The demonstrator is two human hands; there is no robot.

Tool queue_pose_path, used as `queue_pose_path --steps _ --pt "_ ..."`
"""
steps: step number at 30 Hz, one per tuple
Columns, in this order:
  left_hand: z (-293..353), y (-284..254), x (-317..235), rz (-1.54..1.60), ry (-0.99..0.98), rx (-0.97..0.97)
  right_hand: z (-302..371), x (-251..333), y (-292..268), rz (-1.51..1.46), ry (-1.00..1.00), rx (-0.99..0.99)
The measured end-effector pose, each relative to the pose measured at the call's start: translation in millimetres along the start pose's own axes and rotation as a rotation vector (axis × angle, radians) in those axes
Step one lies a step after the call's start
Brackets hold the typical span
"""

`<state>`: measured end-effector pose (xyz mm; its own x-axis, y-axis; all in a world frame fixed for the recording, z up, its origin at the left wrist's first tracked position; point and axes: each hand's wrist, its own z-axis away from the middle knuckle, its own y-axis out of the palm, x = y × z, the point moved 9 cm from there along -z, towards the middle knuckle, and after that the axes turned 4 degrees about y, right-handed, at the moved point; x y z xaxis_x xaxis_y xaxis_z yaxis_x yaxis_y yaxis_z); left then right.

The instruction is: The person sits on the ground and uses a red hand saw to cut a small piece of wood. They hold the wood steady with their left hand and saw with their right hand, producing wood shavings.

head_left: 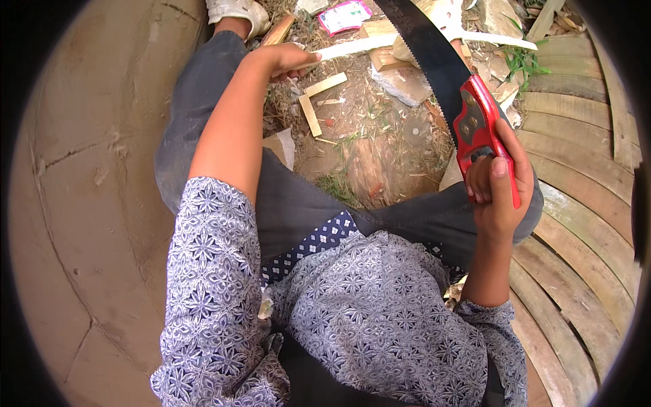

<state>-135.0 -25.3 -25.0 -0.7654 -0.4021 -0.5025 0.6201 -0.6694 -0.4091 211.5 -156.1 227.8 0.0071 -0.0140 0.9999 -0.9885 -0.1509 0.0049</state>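
Note:
My right hand (498, 180) is wrapped round the red handle of a pruning saw (434, 57). Its dark curved blade points up and to the left, teeth on the left edge, and crosses in front of a long pale wood strip (359, 47). Farther left, my left hand (288, 62) grips the strip's left end. The strip runs rightward past small wood blocks (386, 57); whether the teeth touch it I cannot tell. The blade hides part of the strip, and the saw's tip is cut off by the upper edge.
Two short wood sticks (315, 102) lie at an angle on the ground among shavings and grass. A stone (403, 85) sits by the blocks, a pink-and-white packet (344, 16) beyond. Wooden planks (576, 136) spread at the right; cracked concrete (88, 169) covers the left.

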Motion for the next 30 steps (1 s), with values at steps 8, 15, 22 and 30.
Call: queue_pose_path --steps 8,15,22,30 --pt "18.1 -11.9 -9.1 -0.171 -0.220 0.108 0.8 -20.7 -5.2 -0.218 -0.022 0.036" --pt "5.5 -36.5 -59.4 -1.013 -0.199 -0.169 -2.2 -25.8 3.0 -0.280 -0.010 0.040" --pt "19.1 -14.1 -2.7 -0.487 -0.353 0.166 -2.3 -31.3 -7.7 -0.348 -0.018 0.031" --pt "6.8 74.5 52.9 -0.089 0.178 0.117 -5.4 -58.1 12.9 -0.317 0.104 0.056"
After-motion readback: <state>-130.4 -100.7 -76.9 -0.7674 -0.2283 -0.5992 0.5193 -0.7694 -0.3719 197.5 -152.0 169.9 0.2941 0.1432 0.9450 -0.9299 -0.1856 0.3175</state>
